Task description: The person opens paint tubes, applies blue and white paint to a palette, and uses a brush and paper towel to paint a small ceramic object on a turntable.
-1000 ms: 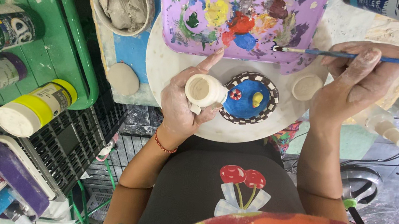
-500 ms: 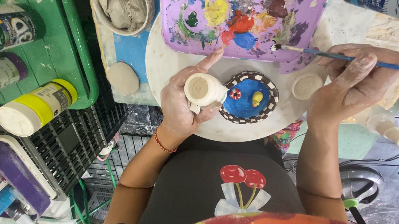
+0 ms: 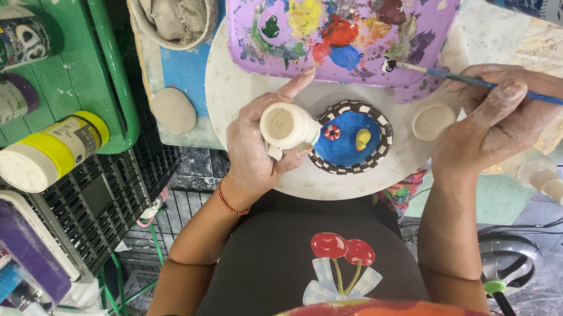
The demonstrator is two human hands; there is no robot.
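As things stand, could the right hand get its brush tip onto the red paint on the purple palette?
Probably yes. The right hand holds the blue brush with its tip already over the purple palette edge, and nothing lies between the tip and the red paint.

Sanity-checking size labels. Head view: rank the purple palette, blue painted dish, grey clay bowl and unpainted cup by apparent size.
1. purple palette
2. grey clay bowl and blue painted dish: look alike, no ranking
3. unpainted cup, in the left hand, possibly nearer the camera
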